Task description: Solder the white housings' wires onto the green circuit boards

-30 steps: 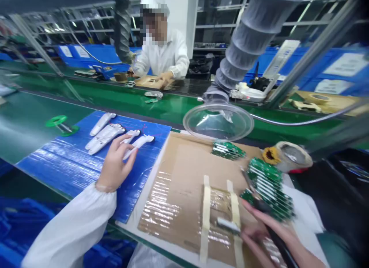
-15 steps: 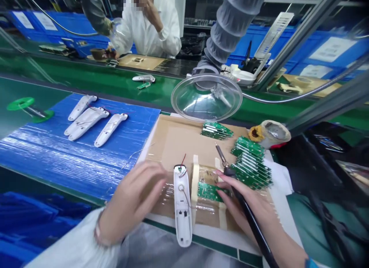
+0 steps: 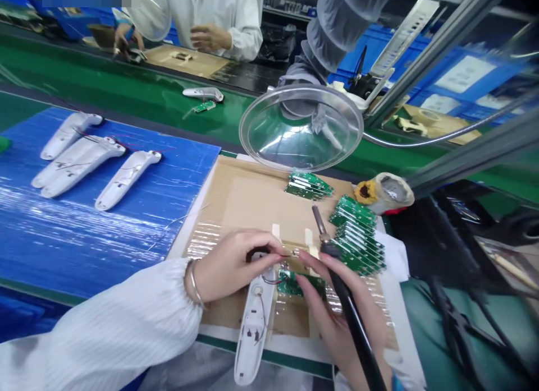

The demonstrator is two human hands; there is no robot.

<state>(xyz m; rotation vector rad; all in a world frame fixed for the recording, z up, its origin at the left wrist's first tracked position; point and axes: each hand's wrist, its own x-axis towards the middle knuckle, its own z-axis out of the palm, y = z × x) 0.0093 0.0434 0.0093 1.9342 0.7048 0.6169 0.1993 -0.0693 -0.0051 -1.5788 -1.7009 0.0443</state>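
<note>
My left hand (image 3: 236, 262) reaches over the top end of a white plastic housing (image 3: 249, 352), its thumb and forefinger pinching a thin red wire (image 3: 287, 256). In my right hand (image 3: 373, 304) is a soldering iron (image 3: 351, 309), its tip pointing up and away from me. That hand's thumb and forefinger are beside a small green circuit board (image 3: 288, 283), which lies right of the housing; whether they touch it I cannot tell. Thin wires run inside the housing, and my left fingers cover part of its top end.
Several green boards (image 3: 357, 242) stand in rows at the right, near a solder-tip cleaner pot (image 3: 393, 190). More white housings (image 3: 128, 180) lie on the blue sheet (image 3: 177, 172). A clear fume hood (image 3: 301, 130) hangs ahead. Across the bench sits a co-worker (image 3: 214, 21) in white.
My left hand has moved right, from open beside the housing to pinching the red wire. The housing's top now leans slightly right. The co-worker's raised hand has come down.
</note>
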